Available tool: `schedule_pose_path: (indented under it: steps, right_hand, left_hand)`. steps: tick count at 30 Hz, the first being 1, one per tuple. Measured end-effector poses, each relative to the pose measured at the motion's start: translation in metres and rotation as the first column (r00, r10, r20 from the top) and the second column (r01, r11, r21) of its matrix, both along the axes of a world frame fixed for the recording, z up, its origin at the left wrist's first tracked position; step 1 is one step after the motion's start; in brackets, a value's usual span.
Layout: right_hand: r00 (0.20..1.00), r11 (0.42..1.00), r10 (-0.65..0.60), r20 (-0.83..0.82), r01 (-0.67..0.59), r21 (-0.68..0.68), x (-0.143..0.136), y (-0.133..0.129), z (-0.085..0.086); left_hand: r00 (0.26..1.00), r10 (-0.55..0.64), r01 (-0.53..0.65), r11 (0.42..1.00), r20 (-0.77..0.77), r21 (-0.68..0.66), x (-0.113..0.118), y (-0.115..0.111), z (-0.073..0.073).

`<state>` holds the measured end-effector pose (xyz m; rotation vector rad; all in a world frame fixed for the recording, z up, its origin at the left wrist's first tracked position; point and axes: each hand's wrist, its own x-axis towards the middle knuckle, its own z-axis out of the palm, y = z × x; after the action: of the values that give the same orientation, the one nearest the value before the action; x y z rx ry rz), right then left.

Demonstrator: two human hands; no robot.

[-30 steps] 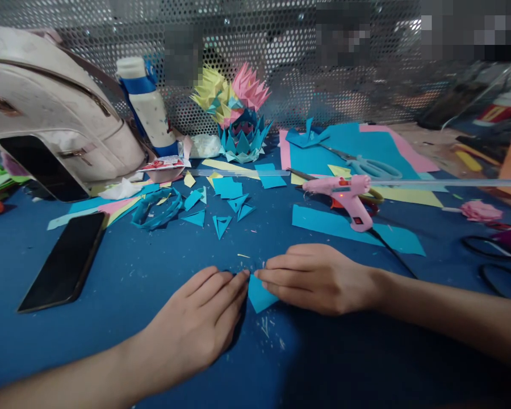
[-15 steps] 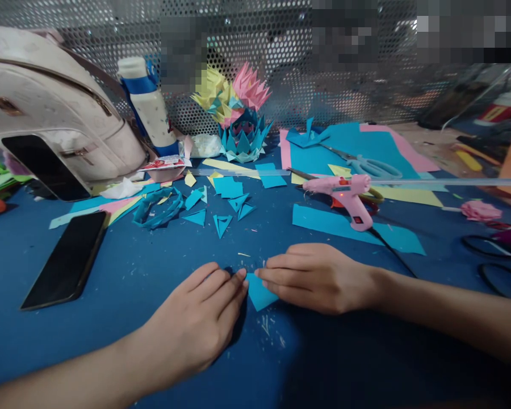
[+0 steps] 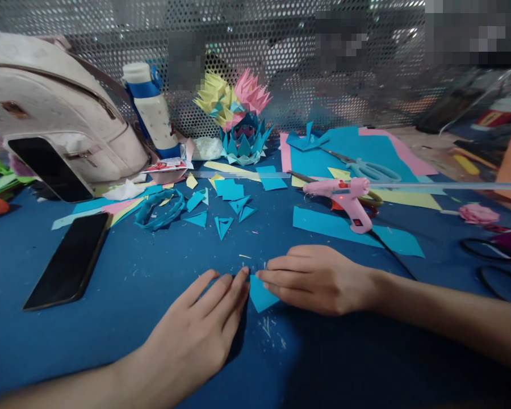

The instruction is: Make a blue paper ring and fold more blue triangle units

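Observation:
A small folded piece of blue paper [image 3: 263, 295] lies on the blue tabletop between my hands. My right hand [image 3: 317, 278] has its fingers pressed together on the paper's upper right part and covers that side. My left hand [image 3: 204, 318] lies along the paper's left edge with its fingers stretched out and slightly apart. Its index fingertip is near the paper's top left corner; whether it touches cannot be made out. Beyond the hands lie several folded blue paper triangles [image 3: 223, 226] and a ring of folded blue paper [image 3: 159, 209].
A pink glue gun [image 3: 352, 199] rests right of centre beside a blue paper strip [image 3: 323, 223]. Scissors [image 3: 372, 168] lie on coloured sheets behind. Two phones, one flat [image 3: 70, 261], a backpack [image 3: 38, 108], a bottle [image 3: 151, 111] and paper flowers [image 3: 244, 139] stand left and back.
My left hand's fingers have straightened and eased slightly away from the paper's top edge. My right hand and the paper stay in nearly the same place. The view has tilted up slightly.

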<state>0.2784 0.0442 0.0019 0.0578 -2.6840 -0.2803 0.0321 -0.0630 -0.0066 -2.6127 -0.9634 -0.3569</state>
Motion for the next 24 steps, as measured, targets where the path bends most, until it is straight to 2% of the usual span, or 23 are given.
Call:
schedule_pose_path:
  steps: [6,12,19,24]
  right_hand:
    - [1.0,0.999,0.025,-0.001,-0.025,0.048,-0.0004,0.0025,0.0023]
    - [1.0,0.995,0.019,0.007,-0.019,0.099,0.0003,0.004,0.0016]
    - [0.999,0.999,0.031,-0.005,-0.032,-0.021,-0.0019,0.0023,0.0021]
    - [0.996,0.985,-0.066,0.061,0.075,-0.153,-0.0037,-0.0013,0.0058]
  left_hand:
    - [0.999,-0.022,0.023,0.999,0.03,-0.04,-0.0039,0.0031,-0.0015]
    - [0.998,-0.042,0.04,0.999,-0.043,-0.034,-0.0045,0.0031,0.0001]
    - [0.988,-0.116,0.112,0.993,-0.106,-0.042,-0.0046,0.0035,0.0081]
    - [0.991,-0.083,0.077,0.996,-0.105,-0.055,-0.0032,0.0018,0.0061]
